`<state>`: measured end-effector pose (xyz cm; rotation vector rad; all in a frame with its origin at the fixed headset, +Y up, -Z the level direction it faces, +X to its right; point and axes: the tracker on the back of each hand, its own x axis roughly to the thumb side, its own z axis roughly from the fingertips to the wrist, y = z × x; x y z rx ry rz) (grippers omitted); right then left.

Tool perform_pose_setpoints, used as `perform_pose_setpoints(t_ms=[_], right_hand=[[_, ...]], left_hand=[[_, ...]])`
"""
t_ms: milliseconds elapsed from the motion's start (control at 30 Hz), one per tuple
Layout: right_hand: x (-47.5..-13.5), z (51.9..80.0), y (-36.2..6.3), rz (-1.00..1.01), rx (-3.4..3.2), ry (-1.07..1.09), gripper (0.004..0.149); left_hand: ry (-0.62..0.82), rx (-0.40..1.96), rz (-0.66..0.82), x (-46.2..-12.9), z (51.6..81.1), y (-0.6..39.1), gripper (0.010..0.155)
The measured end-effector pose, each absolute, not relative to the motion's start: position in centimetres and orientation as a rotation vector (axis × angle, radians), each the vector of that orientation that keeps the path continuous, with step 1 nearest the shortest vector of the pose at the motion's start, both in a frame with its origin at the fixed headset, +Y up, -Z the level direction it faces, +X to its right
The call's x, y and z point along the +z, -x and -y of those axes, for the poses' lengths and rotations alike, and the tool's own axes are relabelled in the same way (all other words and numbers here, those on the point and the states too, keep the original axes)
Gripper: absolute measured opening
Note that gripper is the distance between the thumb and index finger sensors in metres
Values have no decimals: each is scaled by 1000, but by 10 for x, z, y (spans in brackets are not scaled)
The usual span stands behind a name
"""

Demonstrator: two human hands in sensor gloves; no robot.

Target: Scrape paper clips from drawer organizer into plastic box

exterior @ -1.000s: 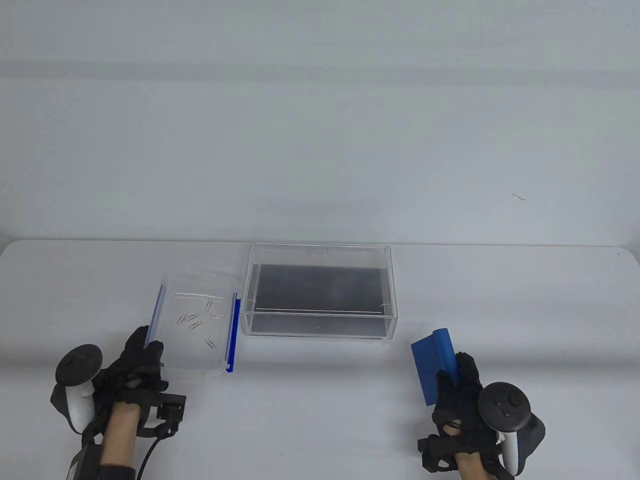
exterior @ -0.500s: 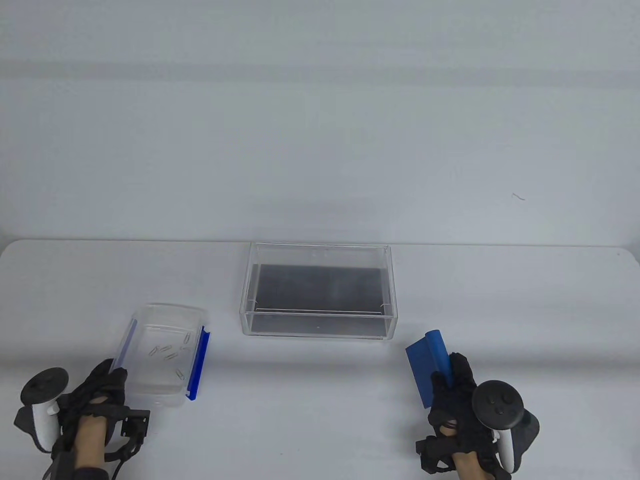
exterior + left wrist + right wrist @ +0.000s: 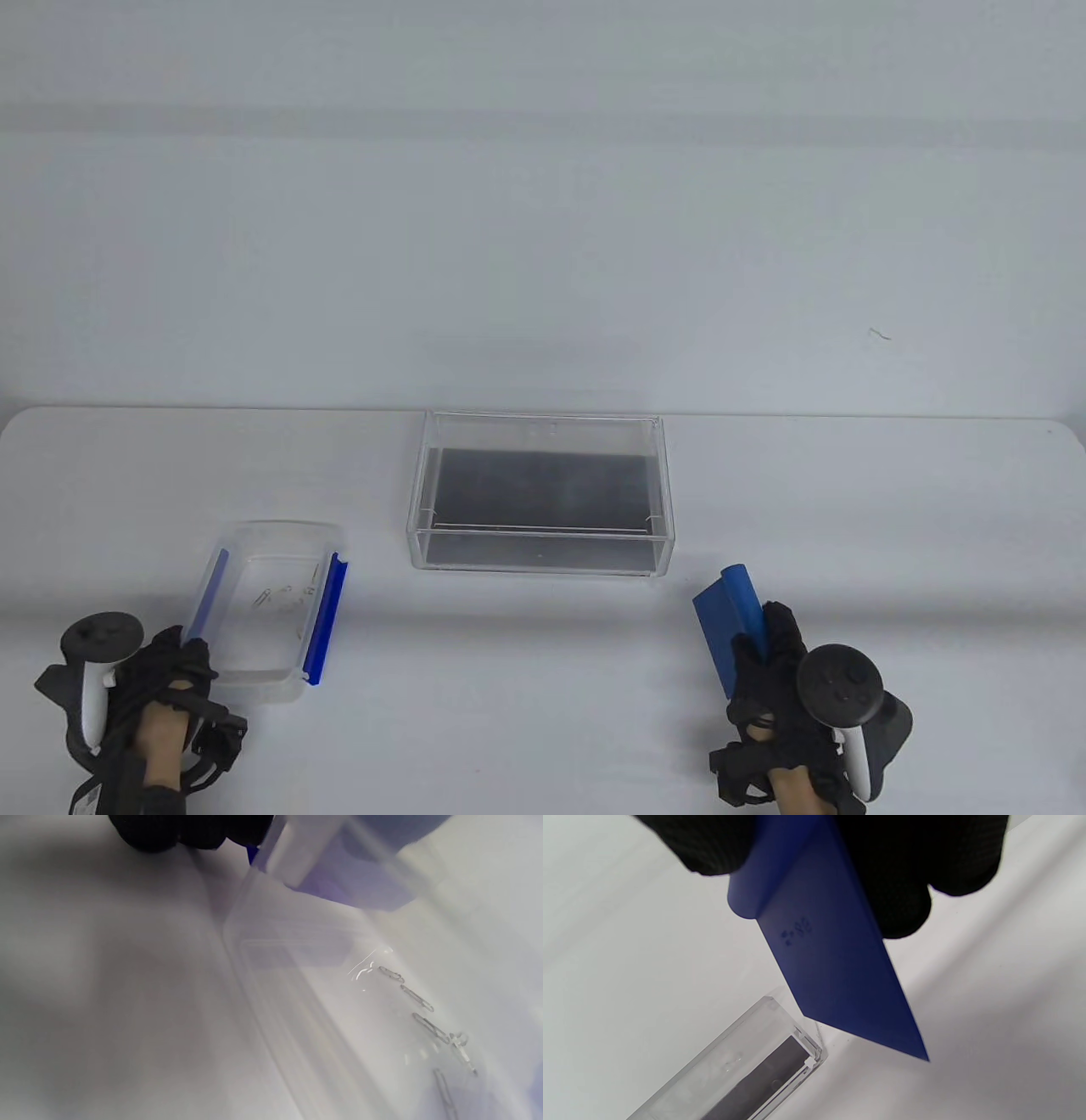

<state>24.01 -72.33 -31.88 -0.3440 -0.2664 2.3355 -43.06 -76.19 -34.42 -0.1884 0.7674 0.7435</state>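
Observation:
A clear plastic box point(image 3: 280, 528) with blue side clasps point(image 3: 325, 620) sits at the front left. Several paper clips point(image 3: 280, 594) lie in it; they also show in the left wrist view point(image 3: 424, 1018). My left hand point(image 3: 174, 671) grips the box at its near left corner. The clear drawer organizer point(image 3: 534, 556) with a dark floor stands at the table's middle; no clips show in it. My right hand point(image 3: 768, 671) holds a blue scraper point(image 3: 721, 624) at the front right, blade up off the table, also seen in the right wrist view point(image 3: 831, 976).
The white table point(image 3: 543, 696) runs from the organizer to the front edge between my hands. A corner of the organizer point(image 3: 755, 1069) lies beyond the scraper's tip in the right wrist view. A small dark mark point(image 3: 879, 334) is on the far wall.
My left hand has drawn the plastic box away from the organizer, to the left and toward the front edge, and the clips have shifted inside. My right hand with the scraper has barely moved.

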Motion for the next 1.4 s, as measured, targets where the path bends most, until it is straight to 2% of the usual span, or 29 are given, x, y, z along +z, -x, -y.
perform_pose_setpoints(t_ms=[100, 200, 367, 533, 667, 833, 1000, 1200, 1400], right_hand=[[-319, 723, -240, 266, 2337, 345, 64], [-319, 723, -240, 266, 2336, 345, 64], [-319, 722, -241, 271, 2337, 343, 64], [-317, 719, -242, 288, 2329, 345, 63], [-314, 717, -244, 306, 2317, 347, 63], [-312, 714, -247, 320, 2328, 352, 62], [-310, 711, -252, 324, 2396, 360, 60], [-307, 709, -262, 374, 2467, 455, 60], [-306, 716, -274, 355, 2509, 592, 59]], left_hand=[[188, 748, -763, -342, 761, 431, 64], [129, 800, -737, -339, 754, 431, 73], [-4, 840, -637, -338, 717, 417, 76], [-122, 832, -424, -340, 675, 370, 74], [-124, 848, -275, -341, 664, 322, 73], [-46, 823, -137, -342, 678, 257, 72], [27, 789, -32, -343, 715, 209, 71], [121, 681, 34, -341, 741, 193, 71], [145, 714, 32, -339, 747, 192, 70]])
